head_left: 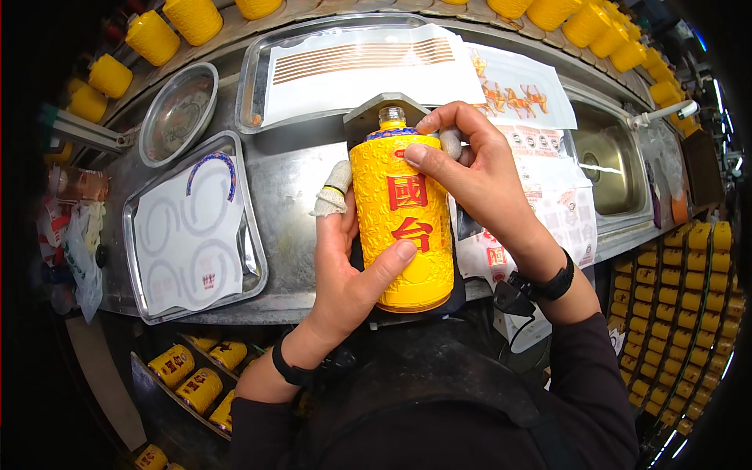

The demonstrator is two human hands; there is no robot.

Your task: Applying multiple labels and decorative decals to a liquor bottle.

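Observation:
A yellow embossed bottle (401,274) with red characters and a bare clear neck lies between my hands, its neck pointing away from me. A blue patterned band (392,133) curves around its shoulder. My left hand (348,258) is closed on its left side, thumb across the lower front; a whitish cloth cover (334,188) wraps one finger. At the upper right my right hand (474,160) is closed on the shoulder, its thumb at a small red mark and its index finger by the band. Another covered finger shows there. A grey metal bracket (364,121) stands behind the neck.
A metal tray (254,270) at left holds a sheet with a blue curved decal (227,168). Behind are a metal bowl (205,82) and a tray (258,59) with a brown-striped sheet. Decal sheets (560,192) and a sink (627,200) lie right. Yellow bottles (153,39) line the back.

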